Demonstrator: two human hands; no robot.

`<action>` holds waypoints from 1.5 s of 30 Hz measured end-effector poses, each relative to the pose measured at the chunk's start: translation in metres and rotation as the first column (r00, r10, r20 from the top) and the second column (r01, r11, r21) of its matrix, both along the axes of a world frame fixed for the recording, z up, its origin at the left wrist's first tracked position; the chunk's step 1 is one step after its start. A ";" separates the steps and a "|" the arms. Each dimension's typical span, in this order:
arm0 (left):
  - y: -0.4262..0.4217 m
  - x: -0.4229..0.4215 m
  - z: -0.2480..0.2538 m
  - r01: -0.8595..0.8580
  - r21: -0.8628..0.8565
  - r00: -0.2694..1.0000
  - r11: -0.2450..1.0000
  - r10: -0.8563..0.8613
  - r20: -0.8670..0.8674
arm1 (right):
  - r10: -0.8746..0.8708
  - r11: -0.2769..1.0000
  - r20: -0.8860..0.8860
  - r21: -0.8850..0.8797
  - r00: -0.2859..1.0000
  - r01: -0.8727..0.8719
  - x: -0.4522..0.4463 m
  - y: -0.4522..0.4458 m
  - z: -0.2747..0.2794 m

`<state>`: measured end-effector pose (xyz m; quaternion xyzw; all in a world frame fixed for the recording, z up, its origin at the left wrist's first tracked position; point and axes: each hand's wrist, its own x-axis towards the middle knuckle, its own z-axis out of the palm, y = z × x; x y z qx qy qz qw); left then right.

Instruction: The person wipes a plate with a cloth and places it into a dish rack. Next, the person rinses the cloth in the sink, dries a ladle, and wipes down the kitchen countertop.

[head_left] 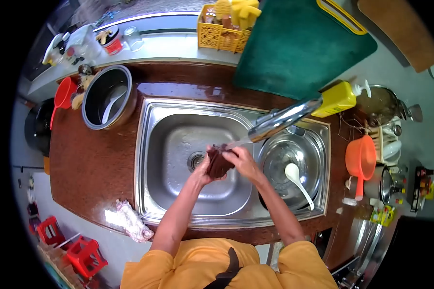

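Observation:
Over the steel sink basin, my left hand is closed around a dark brown, soft-looking item, perhaps meat or cloth; I cannot tell which. My right hand pinches its upper right edge. The chrome faucet reaches in from the right, and water seems to run from its mouth onto the item. Below and left of the item, the drain shows partly.
Right of the basin, a metal bowl holds a white ladle. A dark pot and a rag lie left. Behind stand a green board, a yellow soap bottle and a yellow basket. An orange dipper is far right.

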<state>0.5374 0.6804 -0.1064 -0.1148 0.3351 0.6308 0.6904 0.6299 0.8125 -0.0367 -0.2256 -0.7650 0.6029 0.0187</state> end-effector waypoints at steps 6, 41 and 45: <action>-0.005 0.003 0.013 0.018 0.118 0.993 0.993 -0.032 0.113 | -0.310 0.645 -0.274 0.643 0.910 0.413 0.024 0.029 0.023; -0.021 -0.032 0.059 0.313 -0.523 -0.345 0.792 -0.418 -0.840 | 0.386 0.456 0.262 0.779 0.884 -0.430 -0.029 -0.034 0.004; -0.019 -0.022 0.065 0.100 -0.666 -0.570 0.739 -0.506 -0.647 | 0.322 0.553 0.305 0.708 0.896 -0.439 -0.027 -0.036 -0.003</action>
